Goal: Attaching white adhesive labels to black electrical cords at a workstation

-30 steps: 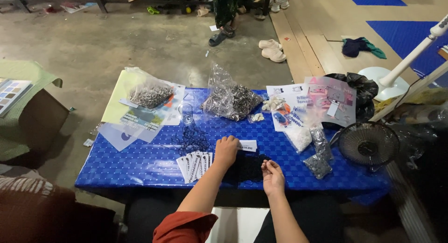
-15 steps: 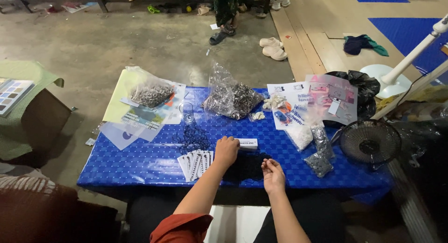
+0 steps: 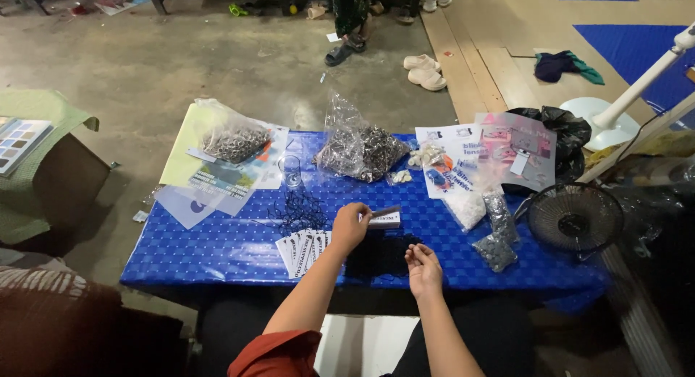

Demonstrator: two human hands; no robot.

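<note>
1. Our left hand (image 3: 350, 226) closes its grip on a small white rectangular label card (image 3: 384, 218), held just above the middle of the blue checked table (image 3: 217, 243).
2. Our right hand (image 3: 423, 265) rests palm-up, its grip loosely curled on something too small to tell.
3. A fanned stack of white printed cards (image 3: 302, 249) lies just left of the left hand.
4. Two clear plastic bags of metal rings (image 3: 360, 149) sit behind, near a small clear glass cup (image 3: 291, 171).

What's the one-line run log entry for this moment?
left hand: holds small white card | right hand: palm up, fingers curled, contents unclear | surface: blue checkered table cover | nearby: fanned white cards
</note>
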